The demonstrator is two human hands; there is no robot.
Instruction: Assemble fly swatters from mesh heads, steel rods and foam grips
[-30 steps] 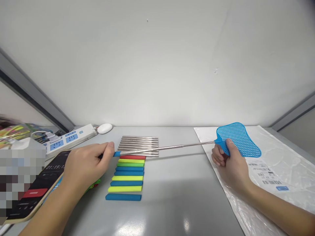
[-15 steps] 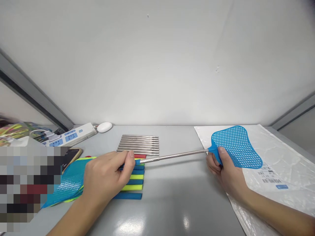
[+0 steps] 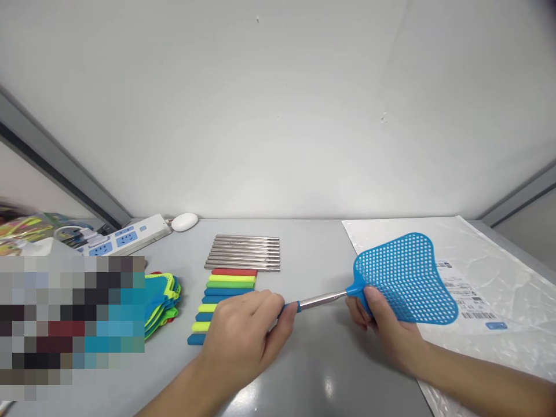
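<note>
A blue fly swatter (image 3: 403, 281) with a telescopic metal rod (image 3: 324, 300) spans my two hands above the table. My left hand (image 3: 247, 333) is closed round its blue handle, most of which the fingers hide. At the other end, my right hand (image 3: 386, 321) pinches the neck of the mesh head, thumb on top. Under and behind my left hand lies a row of red, yellow, green and blue handles (image 3: 232, 285). Several metal rods (image 3: 243, 252) rest side by side just beyond them.
A pile of coloured swatter heads (image 3: 163, 298) sits on the left, partly behind a blurred patch. Further back are a white power strip (image 3: 145, 231) and a white mouse-shaped object (image 3: 185, 222). A white plastic mailing bag (image 3: 490, 278) covers the right side. A wall closes off the back.
My left hand has moved right toward my right hand, and the metal rod between them is now much shorter. The swatter head has dropped slightly and shifted left.
</note>
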